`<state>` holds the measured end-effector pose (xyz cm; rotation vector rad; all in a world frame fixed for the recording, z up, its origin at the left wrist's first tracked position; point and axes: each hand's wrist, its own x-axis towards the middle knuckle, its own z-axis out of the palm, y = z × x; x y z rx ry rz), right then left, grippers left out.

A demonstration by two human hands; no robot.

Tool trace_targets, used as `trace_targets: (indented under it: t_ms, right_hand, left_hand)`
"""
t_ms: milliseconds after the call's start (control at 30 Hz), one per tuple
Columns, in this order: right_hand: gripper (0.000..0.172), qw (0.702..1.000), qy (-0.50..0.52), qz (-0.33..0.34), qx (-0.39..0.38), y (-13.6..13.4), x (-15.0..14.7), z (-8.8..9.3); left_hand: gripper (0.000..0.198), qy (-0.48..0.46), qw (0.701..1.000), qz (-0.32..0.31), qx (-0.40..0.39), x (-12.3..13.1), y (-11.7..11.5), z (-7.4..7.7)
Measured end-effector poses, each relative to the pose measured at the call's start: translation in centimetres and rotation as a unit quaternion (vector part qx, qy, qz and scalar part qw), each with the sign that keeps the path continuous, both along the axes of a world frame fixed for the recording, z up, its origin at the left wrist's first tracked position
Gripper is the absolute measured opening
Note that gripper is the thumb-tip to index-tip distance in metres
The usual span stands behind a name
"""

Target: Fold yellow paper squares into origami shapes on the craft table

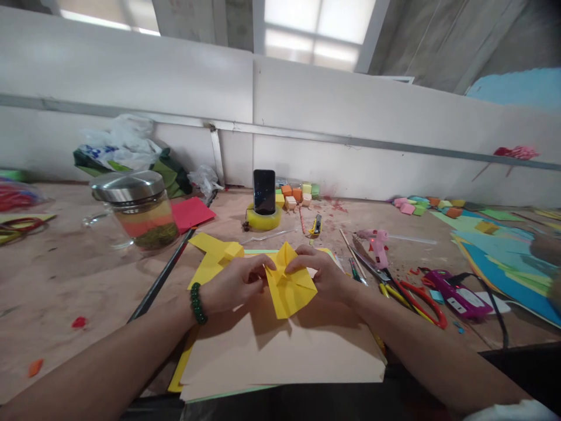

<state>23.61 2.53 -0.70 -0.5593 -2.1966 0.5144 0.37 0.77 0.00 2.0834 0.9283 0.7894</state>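
A creased square of yellow origami paper [291, 286] is held between my two hands, its folds rising toward a raised centre. My left hand [239, 280], with a green bead bracelet [198, 304] at the wrist, pinches its upper left edge. On the other side, my right hand [322, 272] grips the upper right part, with fingertips near the middle folds. Beneath both hands lies a stack of pale paper sheets [280, 356]. Just behind my left hand are more yellow paper pieces [205, 257] and a small folded yellow cube [234, 250].
A lidded glass jar [144, 213] and red paper [193, 213] stand left. A phone [264, 192] leans on a tape roll [263, 218] behind. Small paper cubes [291, 196], a pink glue gun [377, 245], red-handled scissors [427, 304] and a purple device [458, 295] lie right.
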Motion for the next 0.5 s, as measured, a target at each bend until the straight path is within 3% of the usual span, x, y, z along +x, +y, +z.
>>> trace_targets:
  t_ms: [167, 300, 433, 500]
  right_hand:
    - [0.008, 0.998, 0.038, -0.019, -0.044, 0.3, 0.3, -0.1]
    - [0.015, 0.987, 0.092, -0.035, -0.130, 0.5, 0.4, -0.4]
    - [0.030, 0.967, 0.094, 0.000, -0.238, 0.5, 0.2, -0.4]
    - [0.028, 0.957, 0.096, -0.005, -0.275, 0.5, 0.1, -0.2]
  left_hand:
    - [0.047, 0.016, 1.000, -0.007, 0.010, 0.2, 0.0, 0.1]
    - [0.035, -0.025, 1.000, -0.003, 0.001, 0.0, 0.3, 0.1]
    - [0.026, -0.084, 0.996, 0.022, -0.032, -0.4, 1.0, -0.1]
    - [0.020, -0.113, 0.992, 0.031, -0.052, -0.6, 1.1, -0.1]
